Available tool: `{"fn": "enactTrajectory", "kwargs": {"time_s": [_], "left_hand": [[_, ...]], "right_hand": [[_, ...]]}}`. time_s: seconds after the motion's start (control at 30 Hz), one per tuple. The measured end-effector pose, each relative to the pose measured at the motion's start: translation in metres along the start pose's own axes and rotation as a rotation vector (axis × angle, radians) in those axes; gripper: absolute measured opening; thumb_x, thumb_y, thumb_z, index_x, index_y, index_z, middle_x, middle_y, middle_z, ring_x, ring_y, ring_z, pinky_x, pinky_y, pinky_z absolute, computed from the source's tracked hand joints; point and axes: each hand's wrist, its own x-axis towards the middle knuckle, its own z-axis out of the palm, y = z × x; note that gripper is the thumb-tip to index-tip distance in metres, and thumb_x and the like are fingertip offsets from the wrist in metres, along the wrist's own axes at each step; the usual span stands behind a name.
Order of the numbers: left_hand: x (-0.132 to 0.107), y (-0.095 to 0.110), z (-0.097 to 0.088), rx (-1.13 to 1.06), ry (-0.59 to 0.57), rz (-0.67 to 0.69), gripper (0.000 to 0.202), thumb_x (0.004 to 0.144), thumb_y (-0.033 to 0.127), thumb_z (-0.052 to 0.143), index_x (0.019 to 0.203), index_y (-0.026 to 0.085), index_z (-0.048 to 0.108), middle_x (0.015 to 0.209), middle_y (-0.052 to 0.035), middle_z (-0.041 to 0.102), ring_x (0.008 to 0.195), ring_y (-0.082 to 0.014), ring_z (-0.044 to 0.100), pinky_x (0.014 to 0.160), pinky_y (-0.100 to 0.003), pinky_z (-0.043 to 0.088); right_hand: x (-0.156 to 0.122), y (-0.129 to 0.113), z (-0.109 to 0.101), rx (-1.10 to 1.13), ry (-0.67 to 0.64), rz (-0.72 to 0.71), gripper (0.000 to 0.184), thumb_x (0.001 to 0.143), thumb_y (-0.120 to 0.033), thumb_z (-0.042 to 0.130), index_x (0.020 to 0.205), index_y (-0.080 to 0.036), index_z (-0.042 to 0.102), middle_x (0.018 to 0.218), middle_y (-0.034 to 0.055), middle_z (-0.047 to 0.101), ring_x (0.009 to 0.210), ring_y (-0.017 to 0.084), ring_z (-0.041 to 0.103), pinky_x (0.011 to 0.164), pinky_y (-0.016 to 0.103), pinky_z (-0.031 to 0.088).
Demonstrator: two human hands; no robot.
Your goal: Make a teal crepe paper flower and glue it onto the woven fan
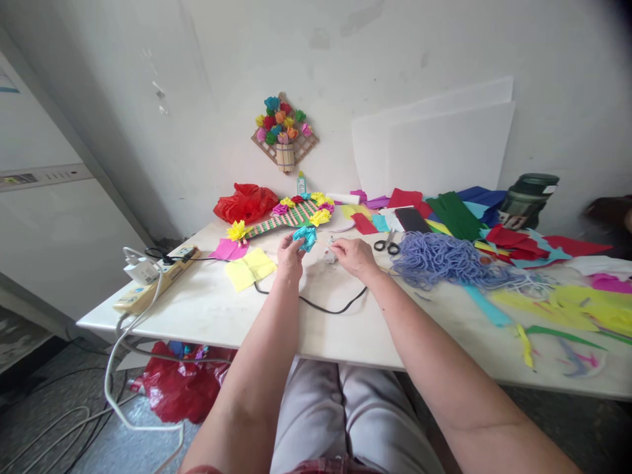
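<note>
My left hand (290, 257) pinches a turquoise crepe-paper flower (305, 238) at its left side, above the middle of the table. My right hand (354, 257) is closed on a thin pale stick (322, 244) that runs left to the flower; whether the stick enters the flower is hard to see. Just behind them lies a green-and-pink striped, fan-shaped craft piece (291, 217) with paper flowers along its edge. A yellow paper square (251, 268) and a magenta paper piece (230, 249) lie left of my left hand.
Black-handled scissors (386, 246), a phone (413, 220) and a heap of purple yarn (437, 259) lie to the right, among coloured paper. A dark green bottle (528, 203) stands behind. At left sits a power strip (158, 280); its black cable (330, 311) crosses the table.
</note>
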Motion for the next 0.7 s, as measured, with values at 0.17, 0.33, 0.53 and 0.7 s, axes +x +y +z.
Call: {"fn": "enactTrajectory", "kwargs": {"time_s": [0.17,0.33,0.53,0.7], "left_hand": [[-0.0002,-0.0001,0.0002,-0.018,0.011,-0.004,0.032,0.049,0.013,0.075,0.077,0.017,0.060,0.073,0.0009,0.065,0.062,-0.0103,0.059,0.059,-0.023,0.044],[0.0001,0.0005,0.0001,-0.033,0.024,-0.019,0.033,0.049,0.012,0.075,0.077,0.017,0.059,0.072,0.0017,0.064,0.061,-0.0098,0.059,0.057,-0.022,0.044],[-0.0013,0.0023,0.0017,-0.033,0.024,-0.020,0.034,0.047,0.012,0.075,0.076,0.018,0.058,0.071,0.0023,0.064,0.058,-0.0087,0.058,0.053,-0.020,0.043],[-0.0028,0.0035,0.0028,-0.030,0.021,-0.025,0.036,0.046,0.013,0.076,0.076,0.018,0.057,0.070,0.0026,0.064,0.058,-0.0086,0.058,0.052,-0.019,0.044]], "right_hand": [[-0.0002,-0.0003,-0.0008,-0.002,-0.002,0.001,0.028,0.089,-0.035,0.047,0.099,-0.026,0.072,0.090,0.0043,0.075,0.083,0.019,0.065,0.065,0.026,0.037],[-0.0005,-0.0006,-0.0017,0.004,-0.007,0.002,0.028,0.089,-0.036,0.047,0.098,-0.026,0.072,0.090,0.0039,0.075,0.082,0.019,0.065,0.065,0.026,0.037],[0.0002,0.0001,-0.0006,-0.001,-0.001,0.001,0.028,0.089,-0.037,0.047,0.097,-0.026,0.072,0.086,0.0042,0.074,0.079,0.019,0.064,0.064,0.026,0.036],[0.0004,0.0003,-0.0004,-0.006,0.002,0.006,0.029,0.089,-0.037,0.047,0.098,-0.027,0.072,0.087,0.0047,0.074,0.080,0.020,0.064,0.064,0.027,0.036]]}}
